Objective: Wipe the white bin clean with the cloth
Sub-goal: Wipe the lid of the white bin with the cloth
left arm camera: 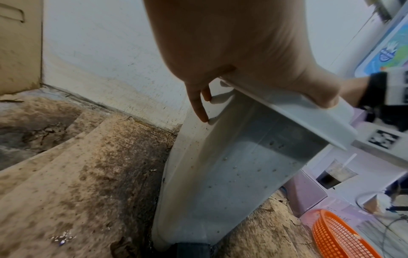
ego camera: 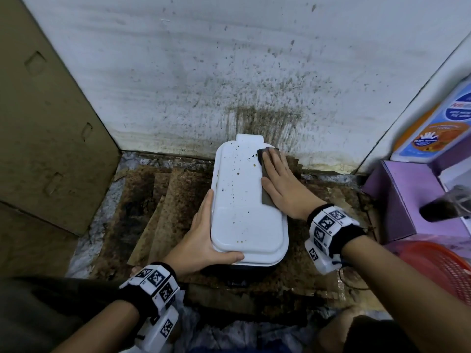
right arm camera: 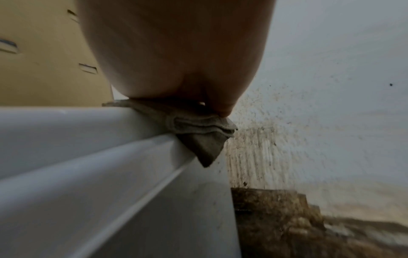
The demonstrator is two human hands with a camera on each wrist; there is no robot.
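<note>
Right hand [ego camera: 281, 184] is pressing the cloth [ego camera: 265, 174] flat-fingered on the spotted lid of the white bin [ego camera: 244, 200] while left hand [ego camera: 204, 238] is gripping its edge; next probably sweeping across the specks.

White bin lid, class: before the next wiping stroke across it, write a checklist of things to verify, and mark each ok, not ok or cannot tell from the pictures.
1. Grey folded cloth lies flat on the white plastic bin lid: ok.
2. Right hand presses the cloth with straight fingers: ok.
3. Left hand grips the lid's near left corner to steady the bin: ok.
4. Lid free of brown specks: not ok, many remain.
5. Cloth fully on the lid: not ok, a corner hangs over the edge.
6. Cloth damp enough: cannot tell.
</note>
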